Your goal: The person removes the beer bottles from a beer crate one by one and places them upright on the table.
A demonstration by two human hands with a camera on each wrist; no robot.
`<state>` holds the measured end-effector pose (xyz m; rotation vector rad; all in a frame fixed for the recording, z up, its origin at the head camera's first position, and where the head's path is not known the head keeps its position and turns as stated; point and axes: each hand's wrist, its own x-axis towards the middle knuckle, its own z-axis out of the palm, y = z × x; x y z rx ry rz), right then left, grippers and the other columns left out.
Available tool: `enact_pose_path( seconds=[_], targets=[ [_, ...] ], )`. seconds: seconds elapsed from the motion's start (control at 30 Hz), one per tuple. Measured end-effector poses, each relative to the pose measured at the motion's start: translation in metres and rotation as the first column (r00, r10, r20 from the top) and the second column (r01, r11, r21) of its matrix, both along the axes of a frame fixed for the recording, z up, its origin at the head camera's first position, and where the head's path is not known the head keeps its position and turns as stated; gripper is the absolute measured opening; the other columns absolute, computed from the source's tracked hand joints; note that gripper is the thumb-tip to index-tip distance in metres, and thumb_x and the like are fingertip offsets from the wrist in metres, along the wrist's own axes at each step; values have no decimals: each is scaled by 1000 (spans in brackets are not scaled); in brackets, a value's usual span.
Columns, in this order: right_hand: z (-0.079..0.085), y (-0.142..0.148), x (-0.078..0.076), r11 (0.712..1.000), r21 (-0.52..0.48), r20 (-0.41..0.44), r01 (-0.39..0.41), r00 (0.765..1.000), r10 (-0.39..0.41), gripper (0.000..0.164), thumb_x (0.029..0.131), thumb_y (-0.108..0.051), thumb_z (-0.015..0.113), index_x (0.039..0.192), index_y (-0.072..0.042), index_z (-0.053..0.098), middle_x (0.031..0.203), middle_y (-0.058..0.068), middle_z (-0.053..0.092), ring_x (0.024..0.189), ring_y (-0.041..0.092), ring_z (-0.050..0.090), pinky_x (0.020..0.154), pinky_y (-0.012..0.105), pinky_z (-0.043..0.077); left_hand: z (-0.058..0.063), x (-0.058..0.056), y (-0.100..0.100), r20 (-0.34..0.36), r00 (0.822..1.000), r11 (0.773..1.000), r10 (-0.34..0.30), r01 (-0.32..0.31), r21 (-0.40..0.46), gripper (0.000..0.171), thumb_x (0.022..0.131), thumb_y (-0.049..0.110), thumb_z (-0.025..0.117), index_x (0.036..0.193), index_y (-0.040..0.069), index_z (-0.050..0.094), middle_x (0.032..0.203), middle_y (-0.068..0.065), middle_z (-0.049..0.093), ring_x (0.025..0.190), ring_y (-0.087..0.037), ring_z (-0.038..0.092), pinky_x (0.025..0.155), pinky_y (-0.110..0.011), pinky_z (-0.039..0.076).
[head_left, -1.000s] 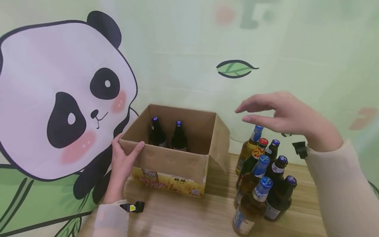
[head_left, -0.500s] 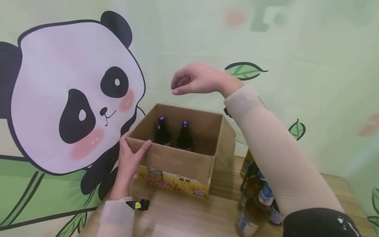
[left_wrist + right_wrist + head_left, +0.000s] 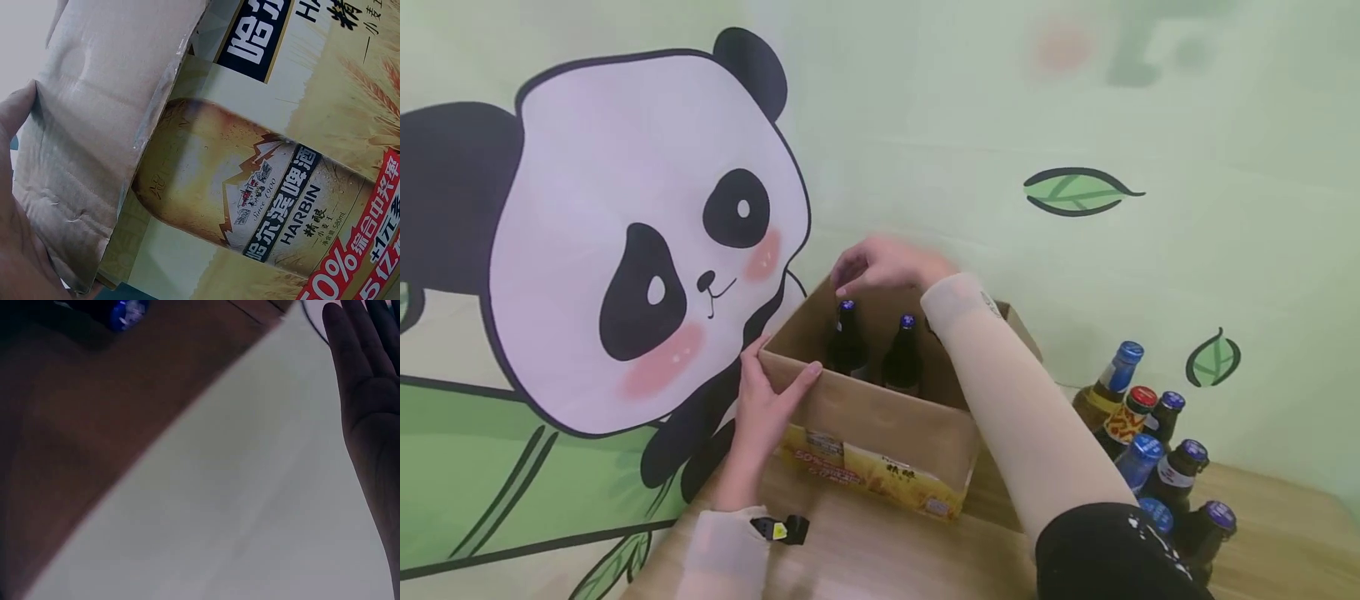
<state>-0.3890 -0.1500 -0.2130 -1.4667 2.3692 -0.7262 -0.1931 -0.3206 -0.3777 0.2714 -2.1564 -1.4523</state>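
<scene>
On the table stands an open cardboard box (image 3: 880, 417) with a printed beer picture on its front. My left hand (image 3: 767, 417) grips its front left corner, thumb over the front wall; the wrist view shows the hand beside the folded-out cardboard flap (image 3: 94, 125). Inside, two dark bottles stand upright, a left bottle (image 3: 847, 342) and a right bottle (image 3: 902, 358), both with blue caps. Just above the left one's cap hovers my right hand (image 3: 887, 262), fingers loosely bent, holding nothing. Seen from the right wrist, its fingers (image 3: 362, 344) extend past the box's rim.
Several bottles stand in a cluster at the right of the wooden table (image 3: 917, 550), among them a red-capped bottle (image 3: 1126, 417) and a blue-necked bottle (image 3: 1108, 387). My right forearm crosses the box's right side. A printed wall (image 3: 940, 167) rises close behind.
My right hand has moved left from over the bottle cluster, across the box, then down toward the left bottle's cap. The left hand keeps its grip. The head view has turned left.
</scene>
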Motion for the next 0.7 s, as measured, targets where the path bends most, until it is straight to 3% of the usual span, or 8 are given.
enact_pose_path(
  seconds=[0.17,0.3,0.47,0.7],
  targets=[
    [-35,3,-10,995,75,10,60,998,-61,44,94,-30,71,132,-10,65,128,2,66,123,20,59,107,40,44,0,6,13,-5,1000,1000,-19,19,13,95,80,57,79,152,26,24,149,-7,38,131,-27,41,111,-56,34],
    [-53,9,-12,985,123,40,119,991,-125,52,94,-29,71,140,-8,57,139,8,58,130,25,52,111,43,39,6,6,20,-12,999,999,-31,31,27,94,80,57,79,152,29,25,149,-5,37,130,-25,42,110,-56,36],
    [-57,8,-13,984,111,6,140,990,-141,57,94,-25,70,144,-5,51,143,13,54,133,29,48,113,44,35,15,3,20,-34,999,999,-43,44,27,93,80,58,78,151,29,25,148,-5,37,130,-25,41,108,-57,38],
    [-58,6,-15,981,120,-25,151,989,-149,52,95,-23,69,142,-5,54,140,14,56,130,30,50,112,43,37,15,2,18,-12,999,999,-36,36,25,95,80,58,79,151,30,24,149,-4,36,130,-25,41,109,-55,37]
  ],
)
